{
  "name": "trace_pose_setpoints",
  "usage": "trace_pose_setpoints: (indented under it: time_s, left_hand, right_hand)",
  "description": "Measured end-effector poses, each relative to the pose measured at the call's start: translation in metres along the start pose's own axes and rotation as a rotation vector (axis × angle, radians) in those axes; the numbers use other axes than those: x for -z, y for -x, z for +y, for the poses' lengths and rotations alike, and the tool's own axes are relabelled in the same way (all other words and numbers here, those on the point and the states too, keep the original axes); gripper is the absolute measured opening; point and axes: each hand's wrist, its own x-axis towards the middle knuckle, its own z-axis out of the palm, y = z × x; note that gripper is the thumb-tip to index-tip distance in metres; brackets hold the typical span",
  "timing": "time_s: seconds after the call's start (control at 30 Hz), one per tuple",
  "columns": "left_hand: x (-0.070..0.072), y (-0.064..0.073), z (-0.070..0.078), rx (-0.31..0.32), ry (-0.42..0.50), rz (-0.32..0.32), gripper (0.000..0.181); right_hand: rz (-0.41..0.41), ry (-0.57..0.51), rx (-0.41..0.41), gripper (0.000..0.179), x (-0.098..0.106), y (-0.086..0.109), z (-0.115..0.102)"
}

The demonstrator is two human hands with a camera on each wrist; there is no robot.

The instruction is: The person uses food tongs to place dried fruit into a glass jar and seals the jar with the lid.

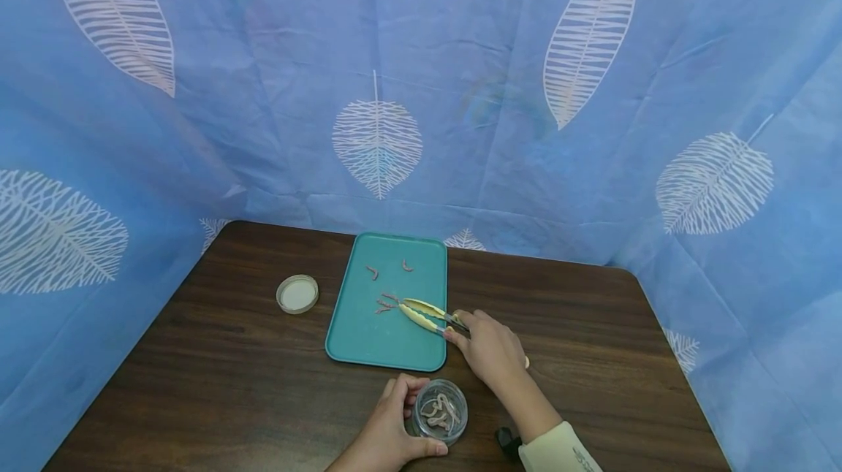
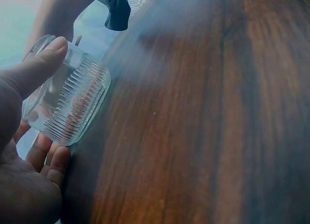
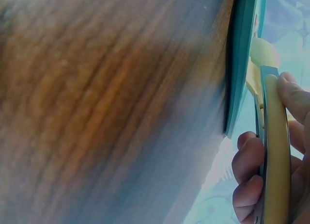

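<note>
My left hand [image 1: 395,424] grips a clear jar [image 1: 421,434] with ridged sides, thumb on the near side and fingers on the far side. Several pale, worm-like strips [image 1: 439,412] lie inside it. In my right hand [image 1: 492,348] is a pair of yellow tongs [image 1: 424,315], its handles held between thumb and fingers, as the right wrist view shows too. The tong tips are over the teal tray [image 1: 388,344], right at a small cluster of pinkish worm-like pieces [image 1: 385,304]. Two more such pieces, one of them a curled piece [image 1: 406,265], lie farther back on the tray.
A round lid [image 1: 297,294] lies on the dark wooden table [image 1: 250,355] left of the tray. Blue cloth [image 1: 454,143] with white leaf prints hangs behind and at both sides. A black object [image 1: 508,443] is at my right forearm.
</note>
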Motion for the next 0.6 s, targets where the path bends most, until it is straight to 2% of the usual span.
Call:
trace_pose_setpoints:
  time_s: [0.6]
  left_hand:
    - [-0.0001,0.0012,0.0030,0.003,-0.008,0.006,0.080]
  right_hand:
    - [0.039,0.012,0.027,0.049,0.0009,0.0019,0.0003]
